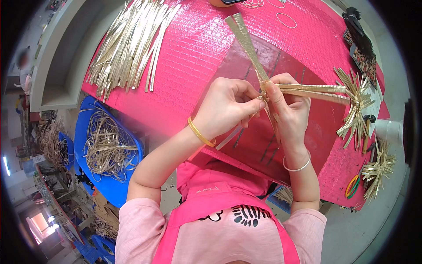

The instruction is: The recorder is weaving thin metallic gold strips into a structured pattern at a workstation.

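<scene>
Gold strips [251,50] cross between my hands, some pointing away from me and some running out to the right. My left hand [228,103] pinches them where they meet, thumb against fingertips. Right beside it, my right hand [288,110] grips the same crossing, its thumb on top. More strip ends hang down below the right hand's fingers. Both hands are above a dark red mat [285,149] marked with short black lines. How the strips interlace at the crossing is hidden by my fingers.
A large pile of gold strips [127,48] lies at the far left of the pink-covered table [189,57]. Woven gold bundles [358,103] are at the right edge, near green and yellow rings [352,186]. A blue bin [81,132] of tangled strips stands left, below the table.
</scene>
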A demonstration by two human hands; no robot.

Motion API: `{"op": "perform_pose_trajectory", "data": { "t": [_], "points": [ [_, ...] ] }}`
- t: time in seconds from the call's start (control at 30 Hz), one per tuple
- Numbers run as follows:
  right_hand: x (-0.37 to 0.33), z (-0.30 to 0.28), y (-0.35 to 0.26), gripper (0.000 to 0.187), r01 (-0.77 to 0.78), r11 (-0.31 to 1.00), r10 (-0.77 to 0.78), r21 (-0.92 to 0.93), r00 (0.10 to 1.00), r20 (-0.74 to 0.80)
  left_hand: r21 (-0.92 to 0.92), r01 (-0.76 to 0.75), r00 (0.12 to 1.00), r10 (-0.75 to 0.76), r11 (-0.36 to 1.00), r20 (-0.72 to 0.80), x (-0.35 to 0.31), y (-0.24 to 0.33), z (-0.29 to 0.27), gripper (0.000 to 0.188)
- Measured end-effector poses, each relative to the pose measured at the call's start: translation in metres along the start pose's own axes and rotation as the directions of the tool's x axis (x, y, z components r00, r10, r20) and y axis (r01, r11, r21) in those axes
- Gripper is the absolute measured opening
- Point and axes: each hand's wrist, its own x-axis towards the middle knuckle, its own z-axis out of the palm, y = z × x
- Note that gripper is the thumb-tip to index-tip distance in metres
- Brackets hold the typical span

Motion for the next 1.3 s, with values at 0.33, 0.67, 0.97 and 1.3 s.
{"op": "perform_pose_trajectory", "data": {
  "t": [0.33,0.67,0.97,1.3],
  "points": [
    [-0.003,0.002,0.003,0.011,-0.041,0.994,0.044,0.100,0.999,-0.032,0.040,0.015,1.000,-0.016,0.999,0.018,0.000,-0.006,0.004,0.011],
    [-0.005,0.003,0.008,0.011,-0.190,0.878,0.248,0.440,0.966,-0.076,0.310,-0.184,0.983,0.168,0.933,0.079,0.002,-0.012,0.006,0.012],
    [0.001,-0.032,0.010,0.018,-0.183,0.982,0.187,-0.040,0.947,0.263,0.048,0.022,1.000,-0.022,0.999,-0.005,0.000,-0.012,-0.002,0.012],
    [0.016,-0.040,-0.009,0.018,-0.260,0.925,0.366,-0.276,0.804,0.470,0.571,-0.415,0.884,0.462,0.709,0.070,-0.004,-0.013,-0.005,0.012]
  ]
}}
